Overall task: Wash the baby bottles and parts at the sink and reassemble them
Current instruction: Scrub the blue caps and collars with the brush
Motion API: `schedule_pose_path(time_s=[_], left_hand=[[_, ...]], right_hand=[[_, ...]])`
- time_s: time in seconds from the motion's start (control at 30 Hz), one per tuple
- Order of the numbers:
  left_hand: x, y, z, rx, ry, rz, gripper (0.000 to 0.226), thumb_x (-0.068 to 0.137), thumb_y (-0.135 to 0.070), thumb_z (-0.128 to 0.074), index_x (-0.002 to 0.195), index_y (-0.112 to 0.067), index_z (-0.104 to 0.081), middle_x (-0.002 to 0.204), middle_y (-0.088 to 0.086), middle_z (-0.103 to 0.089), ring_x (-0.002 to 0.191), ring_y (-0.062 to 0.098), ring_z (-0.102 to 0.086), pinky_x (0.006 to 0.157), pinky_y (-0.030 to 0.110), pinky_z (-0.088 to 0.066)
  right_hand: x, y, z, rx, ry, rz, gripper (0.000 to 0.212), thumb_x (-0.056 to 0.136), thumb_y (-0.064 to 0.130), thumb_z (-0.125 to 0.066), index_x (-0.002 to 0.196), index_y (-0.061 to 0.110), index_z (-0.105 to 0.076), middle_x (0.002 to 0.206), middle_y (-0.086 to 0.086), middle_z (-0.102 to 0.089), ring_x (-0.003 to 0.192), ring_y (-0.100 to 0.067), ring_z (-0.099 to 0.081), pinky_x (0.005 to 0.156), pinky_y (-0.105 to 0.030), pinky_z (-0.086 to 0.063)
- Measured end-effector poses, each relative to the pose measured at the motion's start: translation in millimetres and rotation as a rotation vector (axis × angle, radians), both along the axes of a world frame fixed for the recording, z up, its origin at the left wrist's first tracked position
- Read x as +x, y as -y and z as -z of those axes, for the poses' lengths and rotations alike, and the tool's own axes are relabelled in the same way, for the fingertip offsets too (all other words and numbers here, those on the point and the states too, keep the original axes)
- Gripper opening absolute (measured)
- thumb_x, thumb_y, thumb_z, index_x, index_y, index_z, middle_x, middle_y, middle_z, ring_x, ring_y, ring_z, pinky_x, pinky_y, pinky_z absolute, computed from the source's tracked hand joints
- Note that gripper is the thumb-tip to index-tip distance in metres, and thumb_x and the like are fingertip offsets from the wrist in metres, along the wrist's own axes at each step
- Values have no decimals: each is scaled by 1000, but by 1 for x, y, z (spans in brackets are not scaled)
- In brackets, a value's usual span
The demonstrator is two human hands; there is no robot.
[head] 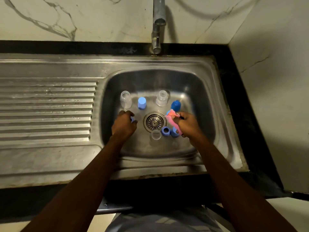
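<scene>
The baby-bottle parts stand on the floor of the sink [222,104], in the middle of the frame. Two clear bottles [125,102] [161,98] stand upright above the drain [154,121], with a light blue cap [142,103] between them and a dark blue cap [175,105] at their right. Below the drain sit a clear nipple piece [156,135] and two blue rings [165,131] [174,132], side by side.

All of it looks like light, stiff plastic, likely slick once wet. The bottles are best taken round the body and the rings by the outer rim. The nipple piece is probably soft and would deform if squeezed.

The left hand [124,124], left of the drain, has its fingers curled round a small blue part [133,119], of which only an edge shows. The right hand [189,124] grips a pink brush [173,121] by its handle, head up toward the dark blue cap.

The tap [158,30] hangs above at top centre, and the ribbed drainboard [46,106] fills the left.
</scene>
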State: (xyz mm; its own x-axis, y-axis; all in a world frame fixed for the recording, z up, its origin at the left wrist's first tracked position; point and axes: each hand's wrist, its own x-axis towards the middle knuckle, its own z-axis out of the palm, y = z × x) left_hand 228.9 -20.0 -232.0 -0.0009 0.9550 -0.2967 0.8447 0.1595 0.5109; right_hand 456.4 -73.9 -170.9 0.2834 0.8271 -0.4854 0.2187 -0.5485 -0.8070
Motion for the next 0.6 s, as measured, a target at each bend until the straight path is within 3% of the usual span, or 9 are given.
schedule_pose_path(time_s=[0.1, 0.23, 0.33, 0.43, 0.5, 0.6], left_hand=[[-5, -6, 17, -73, -95, 71, 49, 87, -24, -69, 132, -13, -53, 135, 14, -43, 126, 35, -45, 98, 46, -46], [-5, -17, 28, -145, -187, 151, 60, 89, -22, -67, 143, -19, -43, 143, 14, -37, 132, 35, -38, 102, 47, -43], [-4, -21, 32, -164, -224, 186, 48, 98, -26, -53, 144, -23, -42, 138, 16, -42, 126, 38, -46, 98, 48, -45], [-4, -19, 34, -154, -226, 164, 32, 102, -29, -44, 130, -16, -50, 132, 20, -45, 113, 43, -56, 91, 45, -47], [-2, -18, 32, -161, -180, 99, 35, 101, -30, -45, 128, -9, -47, 133, 22, -46, 114, 45, -55, 93, 44, -46], [4, -21, 19, -207, 43, -162, 44, 99, -36, -47, 127, -3, -47, 130, 24, -54, 120, 42, -53, 99, 41, -42]], right_hand=[[-6, -3, 0, -23, 43, -27, 27, 95, 37, -61, 94, 10, -64, 69, -2, -57, 49, -9, -50, 35, -15, -34], [-11, -6, 4, -22, 81, -46, 30, 94, 39, -60, 98, 10, -65, 72, -2, -58, 53, -11, -51, 35, -15, -35], [-13, -4, 7, -16, 106, -64, 33, 95, 39, -58, 97, 6, -63, 74, -3, -57, 57, -12, -52, 36, -13, -36], [-13, -2, 7, 0, 100, -66, 32, 96, 39, -58, 97, 8, -63, 79, -2, -59, 62, -10, -53, 38, -9, -36], [-14, -2, 7, 4, 87, -56, 30, 95, 39, -58, 97, 10, -63, 80, -1, -60, 63, -9, -54, 40, -9, -36], [-15, -1, 2, 3, 69, -44, 32, 95, 41, -58, 97, 10, -63, 82, -4, -60, 63, -10, -54, 42, -13, -38]])
